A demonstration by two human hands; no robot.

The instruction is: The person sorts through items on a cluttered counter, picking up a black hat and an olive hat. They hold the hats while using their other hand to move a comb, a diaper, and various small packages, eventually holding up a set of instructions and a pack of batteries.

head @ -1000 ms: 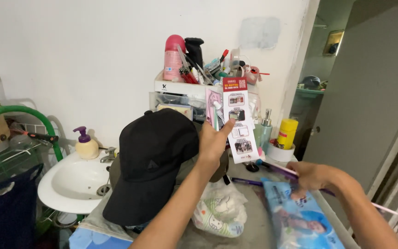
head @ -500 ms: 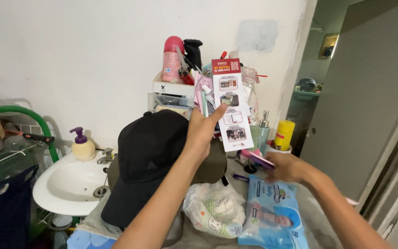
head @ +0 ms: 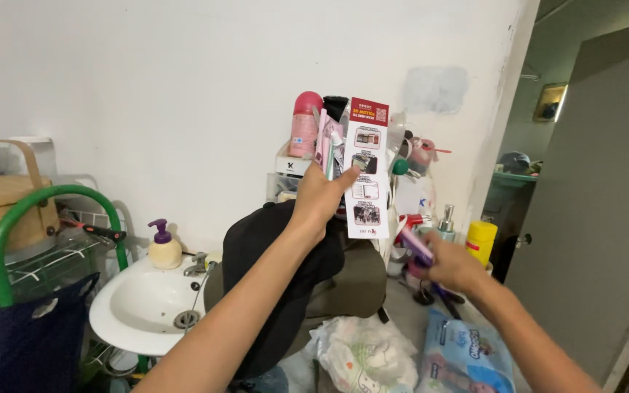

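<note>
My left hand is raised in front of the wall and grips a long printed card with a red top, together with a pink pack and a toothbrush. My right hand is lower, over the cluttered counter, and holds a purple pen-like stick near a small pump bottle and a yellow bottle. A black cap sits on an olive bag under my left forearm.
A white basin with a soap dispenser is at the left, beside a green-handled rack. A white organiser crammed with bottles stands against the wall. A blue wipes pack and a plastic bag lie in front. A grey door is at the right.
My left hand has kept hold of the card bundle and lifted it higher. My right hand left the wipes pack and moved up toward the bottles with the purple stick. The view shifted left.
</note>
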